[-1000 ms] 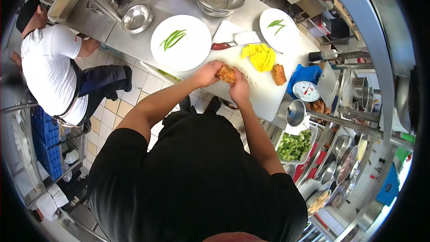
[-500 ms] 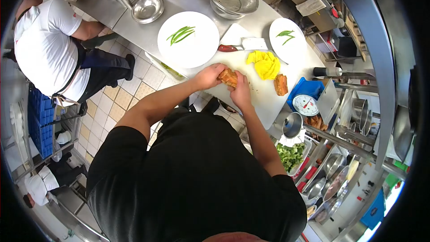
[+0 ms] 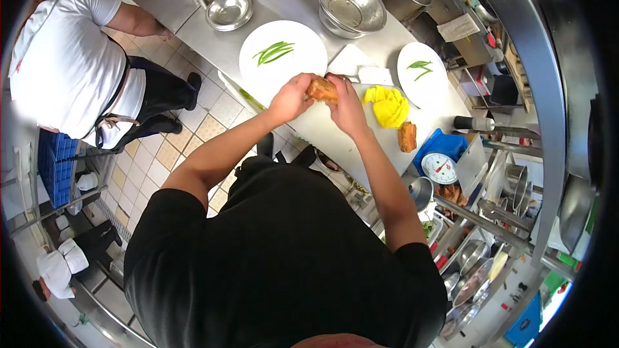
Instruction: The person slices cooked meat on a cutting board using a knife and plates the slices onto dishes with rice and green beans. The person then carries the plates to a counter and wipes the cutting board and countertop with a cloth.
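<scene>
A browned piece of roast meat (image 3: 322,90) is held between my two hands, just off the lower right rim of the large white plate (image 3: 258,80). My left hand (image 3: 291,98) grips its left end. Around the right end are the fingers of my right hand (image 3: 348,108), which partly hide the knife behind them. Green beans or similar green strips (image 3: 273,53) lie on the large plate. Beneath my hands is a white cutting board (image 3: 335,138). To the right, a crumpled yellow cloth (image 3: 389,107) and a second piece of roast meat (image 3: 407,136) rest on it.
Another white plate (image 3: 412,84) with green strips stands at the right. Metal bowls (image 3: 351,5) and a small steel dish (image 3: 229,11) sit farther back. A dial scale (image 3: 440,168) is beside the board's right edge. A person in white (image 3: 71,64) stands at the left.
Both hands have carried the roast meat away from my body, closer to the large plate. The view has shifted slightly. The person at the left has changed posture.
</scene>
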### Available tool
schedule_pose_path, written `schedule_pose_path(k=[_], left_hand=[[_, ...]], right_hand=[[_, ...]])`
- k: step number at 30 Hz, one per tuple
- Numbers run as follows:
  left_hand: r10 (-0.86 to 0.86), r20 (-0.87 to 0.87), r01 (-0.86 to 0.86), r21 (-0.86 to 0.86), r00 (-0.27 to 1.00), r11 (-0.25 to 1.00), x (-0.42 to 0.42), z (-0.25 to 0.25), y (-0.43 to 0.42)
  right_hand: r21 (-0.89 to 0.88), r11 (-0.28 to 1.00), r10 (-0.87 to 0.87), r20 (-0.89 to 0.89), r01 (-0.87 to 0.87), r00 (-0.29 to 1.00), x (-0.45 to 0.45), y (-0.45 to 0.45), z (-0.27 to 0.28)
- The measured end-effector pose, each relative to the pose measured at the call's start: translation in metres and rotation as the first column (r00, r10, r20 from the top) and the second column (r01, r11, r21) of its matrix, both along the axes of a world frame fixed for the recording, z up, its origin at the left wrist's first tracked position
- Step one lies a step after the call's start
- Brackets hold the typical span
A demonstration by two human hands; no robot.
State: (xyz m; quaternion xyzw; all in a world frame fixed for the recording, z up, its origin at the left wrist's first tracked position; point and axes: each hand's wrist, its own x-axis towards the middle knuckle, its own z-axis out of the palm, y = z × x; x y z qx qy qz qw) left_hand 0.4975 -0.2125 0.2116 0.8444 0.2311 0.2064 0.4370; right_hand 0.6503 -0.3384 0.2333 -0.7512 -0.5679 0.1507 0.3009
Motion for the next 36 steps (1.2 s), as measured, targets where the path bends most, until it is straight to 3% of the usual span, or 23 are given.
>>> schedule_pose_path(k=[1, 5, 6, 8, 10, 12, 16, 19, 22, 25, 28, 31, 34, 36], left_hand=[[0.075, -0.008, -0.075, -0.017, 0.997, 0.997, -0.003, -0.002, 0.007], [0.385, -0.055, -0.388, -0.046, 0.921, 0.921, -0.009, -0.030, 0.016], [0.396, -0.143, -0.416, -0.158, 0.907, 0.896, -0.009, -0.033, 0.016], [0.395, -0.215, -0.435, -0.194, 0.893, 0.879, -0.008, -0.045, 0.014], [0.391, -0.264, -0.454, -0.252, 0.882, 0.855, -0.008, -0.045, 0.014], [0.495, -0.210, -0.538, -0.323, 0.843, 0.779, -0.006, -0.052, 0.015], [0.547, -0.174, -0.569, -0.375, 0.819, 0.732, -0.011, -0.058, 0.021], [0.454, -0.288, -0.527, -0.272, 0.843, 0.805, -0.014, -0.055, 0.029], [0.420, -0.256, -0.483, -0.276, 0.870, 0.831, -0.016, -0.052, 0.030], [0.446, -0.274, -0.521, -0.354, 0.852, 0.777, -0.014, -0.048, 0.030], [0.474, -0.317, -0.564, -0.326, 0.821, 0.759, -0.016, -0.040, 0.033], [0.433, -0.212, -0.469, -0.172, 0.876, 0.866, -0.026, -0.037, 0.034], [0.412, -0.307, -0.475, -0.170, 0.858, 0.863, -0.030, -0.001, 0.026], [0.287, -0.174, -0.308, -0.107, 0.942, 0.945, -0.035, 0.017, 0.012]], right_hand=[[0.020, 0.998, 0.064, 0.028, -0.065, 0.998, 0.004, 0.017, 0.001], [-0.174, 0.929, 0.339, 0.042, -0.327, 0.940, 0.016, 0.084, -0.005], [-0.213, 0.900, 0.401, 0.061, -0.380, 0.914, 0.020, 0.095, -0.015], [-0.312, 0.831, 0.496, 0.043, -0.460, 0.867, 0.030, 0.115, -0.029], [-0.386, 0.825, 0.458, 0.028, -0.413, 0.888, 0.025, 0.126, -0.015], [-0.457, 0.808, 0.411, -0.015, -0.372, 0.911, 0.023, 0.134, -0.007], [-0.360, 0.867, 0.322, -0.126, -0.345, 0.938, 0.036, 0.137, -0.025], [-0.337, 0.877, 0.279, -0.220, -0.342, 0.935, 0.044, 0.140, -0.032], [-0.314, 0.887, 0.220, -0.359, -0.339, 0.907, 0.046, 0.140, -0.043], [-0.284, 0.887, 0.252, -0.362, -0.364, 0.897, 0.045, 0.135, -0.043], [-0.229, 0.918, 0.242, -0.317, -0.322, 0.917, 0.037, 0.128, -0.033], [-0.168, 0.955, 0.190, -0.290, -0.246, 0.938, 0.029, 0.117, -0.019], [-0.033, 0.997, 0.066, -0.201, -0.074, 0.977, 0.035, 0.103, -0.028], [-0.081, 0.996, -0.053, -0.303, 0.029, 0.952, 0.029, 0.070, 0.022]])
